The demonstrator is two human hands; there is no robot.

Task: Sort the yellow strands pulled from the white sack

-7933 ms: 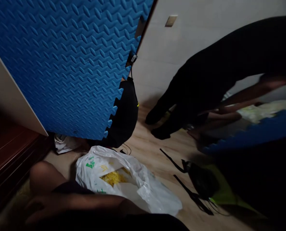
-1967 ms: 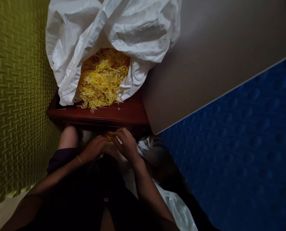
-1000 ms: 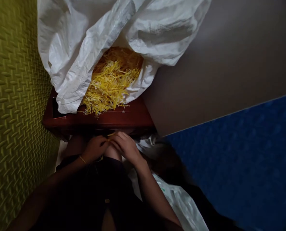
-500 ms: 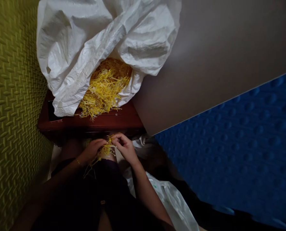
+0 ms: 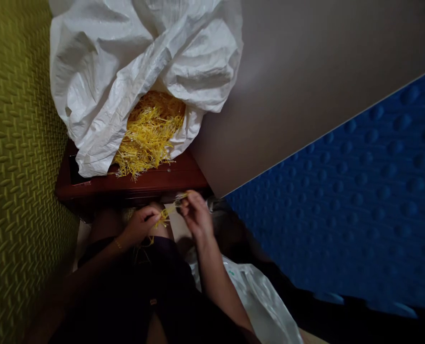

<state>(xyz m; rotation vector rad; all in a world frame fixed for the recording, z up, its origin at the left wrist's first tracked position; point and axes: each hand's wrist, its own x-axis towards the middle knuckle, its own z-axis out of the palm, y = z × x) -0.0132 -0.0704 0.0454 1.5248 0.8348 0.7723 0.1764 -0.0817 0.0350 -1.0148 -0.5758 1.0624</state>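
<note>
My left hand (image 5: 141,226) is closed on a small bunch of yellow strands (image 5: 164,216) above my lap, with some loose ends hanging below it. To its right, my right hand (image 5: 197,213) pinches a few thin pale-yellow strands (image 5: 181,196) between its fingertips. The two hands are apart, and a thin stretch of strands shows between them. Beyond them, a large pile of yellow strands with pale tips (image 5: 144,138) spills from the mouth of a white woven sack (image 5: 101,86) onto a dark red wooden surface (image 5: 155,180).
A yellow-green textured mat (image 5: 15,167) stands along the left. At the right are a smooth grey-brown panel (image 5: 287,86) and a blue bumpy mat (image 5: 359,205). A whitish plastic bag (image 5: 259,296) lies by my right forearm.
My right hand has moved up and right, away from my left hand, with strands in its fingertips. My left hand stays near the same place. The view has shifted slightly.
</note>
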